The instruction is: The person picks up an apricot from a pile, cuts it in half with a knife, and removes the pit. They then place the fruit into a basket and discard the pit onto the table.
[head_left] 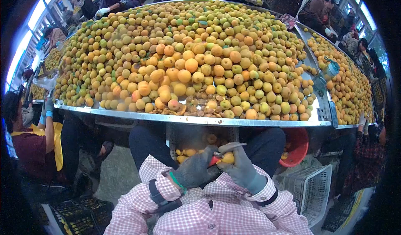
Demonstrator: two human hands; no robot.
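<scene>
In the head view, both my gloved hands meet over my lap at the front edge of the table. My right hand [243, 171] is closed around an orange-yellow apricot [227, 158]. My left hand [195, 168], in a dark grey glove with a green cuff edge, is closed on a small red-handled tool [214, 160] right beside the fruit. A grey, blade-like strip [233, 146] lies across the top of the apricot; I cannot tell which hand it belongs to. Below, between my knees, a crate [170, 140] contains apricot pieces [188, 152].
A metal-edged table [188, 119] carries a large heap of apricots [175, 59]. Wet scraps [196, 106] lie near its front edge. A red basin [297, 148] and a white crate [314, 193] stand at my right. Co-workers [33, 147] sit around the tables. A bottle [331, 70] stands at right.
</scene>
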